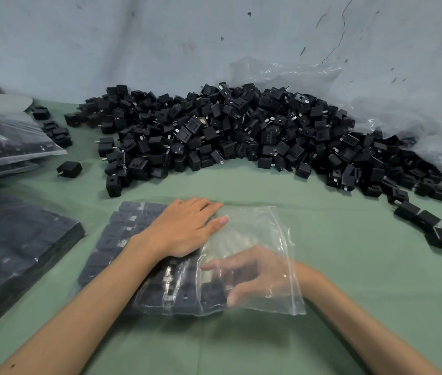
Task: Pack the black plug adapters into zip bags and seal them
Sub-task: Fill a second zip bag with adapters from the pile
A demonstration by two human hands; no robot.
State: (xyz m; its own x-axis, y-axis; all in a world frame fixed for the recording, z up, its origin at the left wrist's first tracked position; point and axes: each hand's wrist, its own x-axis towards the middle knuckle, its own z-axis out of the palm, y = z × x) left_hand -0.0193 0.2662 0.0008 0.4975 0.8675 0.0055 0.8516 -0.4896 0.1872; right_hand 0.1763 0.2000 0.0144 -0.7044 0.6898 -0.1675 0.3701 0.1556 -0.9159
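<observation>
While the left grip (184, 228) lies flat and released, fingers straight, pressing on the zip bag (257, 234), the right grip (249, 274) shows through the clear plastic at the bag's open end, fingers loosely spread and grasping nothing. Rows of black plug adapters (133, 220) fill the bag's left part, on the green worktop (363, 266). Behind, a large pile of loose adapters (241, 131) rests against a clear plastic sheet (409, 117); filled bags (11, 239) are stacked at left

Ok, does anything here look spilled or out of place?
Yes. Several black plug adapters trail off the main pile along the green cloth's right side, and a lone adapter lies apart on the left.
</observation>
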